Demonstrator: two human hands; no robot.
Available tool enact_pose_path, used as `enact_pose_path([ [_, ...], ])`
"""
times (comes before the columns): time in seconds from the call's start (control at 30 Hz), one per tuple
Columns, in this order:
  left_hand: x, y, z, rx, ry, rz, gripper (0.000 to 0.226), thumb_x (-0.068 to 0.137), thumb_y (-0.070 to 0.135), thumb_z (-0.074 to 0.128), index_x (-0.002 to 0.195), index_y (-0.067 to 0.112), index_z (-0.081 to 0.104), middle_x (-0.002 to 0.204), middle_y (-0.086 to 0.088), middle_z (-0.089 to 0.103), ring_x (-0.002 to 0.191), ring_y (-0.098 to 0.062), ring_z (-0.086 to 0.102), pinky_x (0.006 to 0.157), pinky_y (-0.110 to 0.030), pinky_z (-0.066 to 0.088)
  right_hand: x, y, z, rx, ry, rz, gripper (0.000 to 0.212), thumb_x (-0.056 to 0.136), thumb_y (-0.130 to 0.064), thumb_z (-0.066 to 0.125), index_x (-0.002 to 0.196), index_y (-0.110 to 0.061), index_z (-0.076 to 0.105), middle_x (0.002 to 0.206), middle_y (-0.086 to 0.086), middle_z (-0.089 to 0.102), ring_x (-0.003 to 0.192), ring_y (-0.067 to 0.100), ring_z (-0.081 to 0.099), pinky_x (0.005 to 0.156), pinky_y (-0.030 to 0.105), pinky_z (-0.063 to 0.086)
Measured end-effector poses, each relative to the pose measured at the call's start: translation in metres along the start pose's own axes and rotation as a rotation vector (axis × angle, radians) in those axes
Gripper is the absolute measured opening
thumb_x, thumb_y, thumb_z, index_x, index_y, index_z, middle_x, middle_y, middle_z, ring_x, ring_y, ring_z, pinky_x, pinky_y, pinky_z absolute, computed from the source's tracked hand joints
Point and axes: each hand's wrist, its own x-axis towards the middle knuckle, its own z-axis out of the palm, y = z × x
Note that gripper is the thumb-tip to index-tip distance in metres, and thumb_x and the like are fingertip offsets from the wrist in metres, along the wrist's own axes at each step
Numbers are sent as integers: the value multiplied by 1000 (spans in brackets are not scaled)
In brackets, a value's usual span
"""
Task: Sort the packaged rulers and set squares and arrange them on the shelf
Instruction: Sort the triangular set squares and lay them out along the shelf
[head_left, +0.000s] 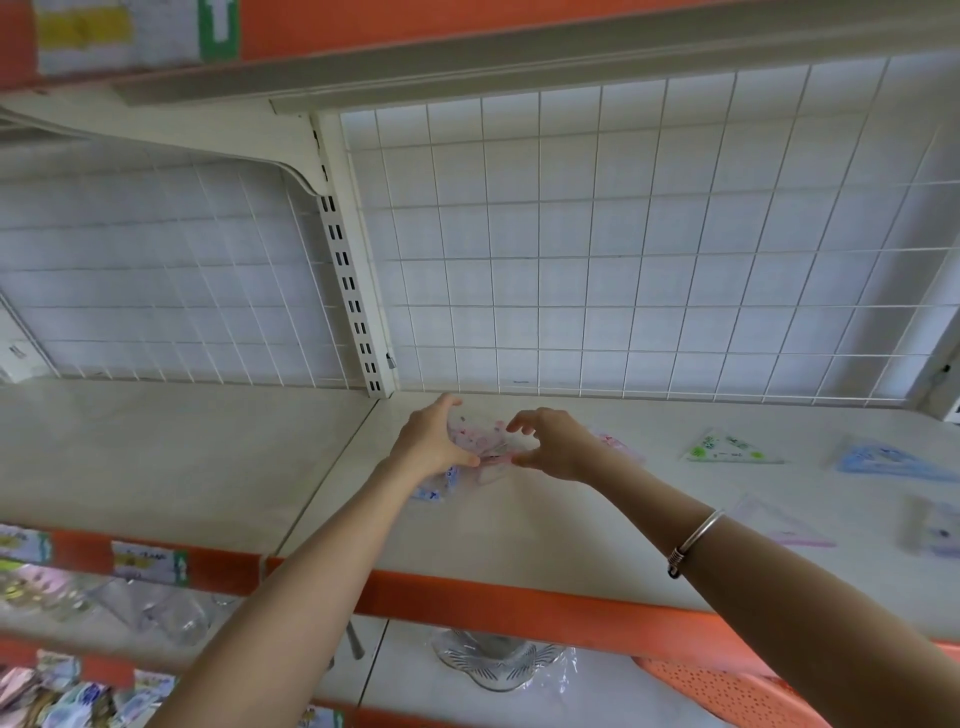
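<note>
A small pile of clear packets with pink rulers and set squares (480, 441) lies on the white shelf (545, 525), near its back. My left hand (434, 439) and my right hand (553, 441) frame the pile from either side, thumbs low at its front edge and fingers arched over it. Whether the fingers actually grip a packet is blurred. A blue-printed packet (434, 488) sticks out from under my left wrist. To the right lie a green set square (730, 448), a blue set square (883, 460), a pale purple-edged set square (784, 525) and another packet (935, 527).
A white wire grid (623, 249) backs the shelf, with a slotted upright (353, 291) at the seam. The front edge is an orange strip (519, 603) with price labels. Lower shelves hold plastic-wrapped goods (498, 660), an orange basket (727, 691) and packets at the left.
</note>
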Motion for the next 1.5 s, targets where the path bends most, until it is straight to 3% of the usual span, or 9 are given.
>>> enact_pose_path([
  [0.4,1,-1,1,-219,74,97,80,79,-1,71,141,34,35,131,-7,48,102,-15,49,60,-8,37,-7,0,-1,93,68,-14,39,87,-20,66,125,-14,57,121,8,59,110,21,54,92,27,43],
  [0.6,-1,11,1,-360,269,186,75,80,-6,63,139,33,37,130,0,45,111,-16,45,73,-13,37,-12,5,-6,161,166,-19,34,86,-13,64,119,-12,61,114,7,62,102,18,57,89,24,45],
  [0.73,-1,24,0,-464,341,200,82,79,-11,61,139,37,34,127,6,42,102,-11,45,63,-7,43,-15,9,-10,207,202,-20,30,87,-14,64,117,-12,62,111,5,63,93,12,55,89,25,47],
  [0.8,-3,32,0,-539,309,212,86,79,-11,62,142,37,30,132,-2,42,98,-13,52,61,-14,52,-17,10,-12,252,236,-7,28,87,-14,64,115,-11,63,108,7,64,90,11,55,86,27,50],
  [0.9,-7,45,4,-677,169,203,92,82,-14,62,149,34,20,138,3,28,80,12,55,64,-19,56,-18,9,-18,364,283,38,25,87,-17,66,110,-8,65,103,8,66,91,17,61,81,28,52],
  [1.2,-4,28,-2,-691,71,-57,95,79,-15,60,144,40,18,145,-14,32,108,-20,50,79,-39,58,-18,2,-10,292,133,18,27,87,-20,65,112,-10,66,106,6,66,89,14,60,75,21,47],
  [1.27,-4,15,-8,-656,32,-130,100,75,-16,60,145,39,14,144,-17,31,109,-28,53,63,-33,56,-16,-2,-6,266,133,11,24,87,-19,65,108,-10,67,104,5,67,88,13,60,74,19,45],
  [1.33,-8,4,-12,-601,-10,-212,102,75,-16,60,146,34,7,142,-15,30,100,-27,55,51,-26,49,-14,-4,-1,248,174,24,16,86,-15,63,100,-9,68,100,6,69,89,16,62,74,21,48],
  [1.5,-20,-12,-9,-467,-181,-310,106,76,-10,71,151,24,4,133,-10,37,92,-21,57,65,-26,50,-11,-9,8,220,203,14,17,85,-14,62,100,-7,65,101,7,66,93,20,60,79,25,47],
])
